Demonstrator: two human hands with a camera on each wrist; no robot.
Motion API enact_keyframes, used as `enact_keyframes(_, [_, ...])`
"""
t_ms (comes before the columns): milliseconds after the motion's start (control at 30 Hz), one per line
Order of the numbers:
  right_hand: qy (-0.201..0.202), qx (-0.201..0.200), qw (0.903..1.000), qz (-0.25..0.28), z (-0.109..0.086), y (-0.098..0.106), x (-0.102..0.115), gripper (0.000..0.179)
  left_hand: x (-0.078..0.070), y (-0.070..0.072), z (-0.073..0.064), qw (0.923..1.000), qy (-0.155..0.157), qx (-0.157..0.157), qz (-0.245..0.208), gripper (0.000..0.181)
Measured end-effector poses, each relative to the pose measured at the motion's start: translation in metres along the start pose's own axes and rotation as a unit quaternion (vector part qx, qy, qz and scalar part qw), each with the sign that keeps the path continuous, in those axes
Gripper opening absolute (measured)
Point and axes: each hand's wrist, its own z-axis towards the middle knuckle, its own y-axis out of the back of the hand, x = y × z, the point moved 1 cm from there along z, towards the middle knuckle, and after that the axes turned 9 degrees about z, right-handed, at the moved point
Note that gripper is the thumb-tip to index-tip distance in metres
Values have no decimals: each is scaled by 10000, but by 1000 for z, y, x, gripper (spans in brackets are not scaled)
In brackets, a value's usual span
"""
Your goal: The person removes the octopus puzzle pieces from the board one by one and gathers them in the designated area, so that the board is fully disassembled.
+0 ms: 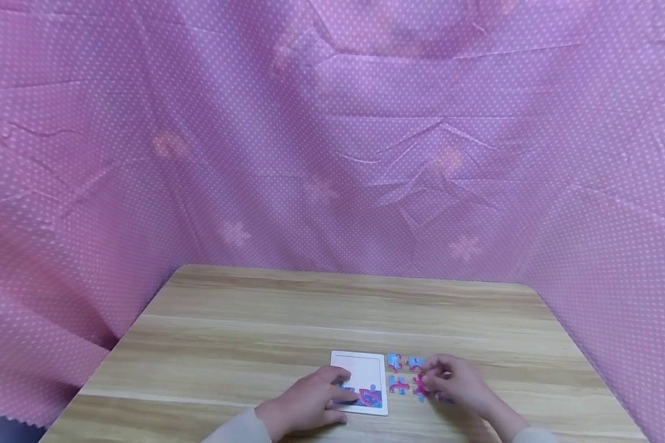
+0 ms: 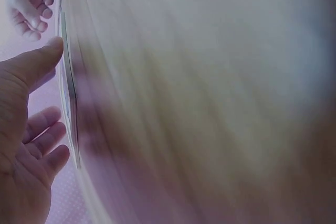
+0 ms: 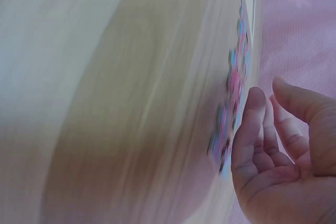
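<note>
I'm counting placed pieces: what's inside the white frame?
Inside the white frame, blue and pink puzzle pieces line the near side; the left hand partly covers them, hiding their full number.

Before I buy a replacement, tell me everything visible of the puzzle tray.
The puzzle tray is a flat white rectangle with a dark line inside its border; material unclear. It lies on the wooden table, blue and pink puzzle pieces along its near end. The left hand overlaps its left side, apparently touching.
</note>
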Motion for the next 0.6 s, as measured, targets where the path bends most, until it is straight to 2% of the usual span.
enact_keyframes(267, [305,242,9992,113,12,-35,9,24,4,6,-17,9999,88,-21,-138,39])
enact_keyframes(500, [443,453,9980,-2,19,-64,20,20,8,5,-32,9996,-45,-254,-105,35])
enact_keyframes(600, [530,590,9968,-79,22,-76,27,20,10,5,-35,9996,11,-273,-62,36])
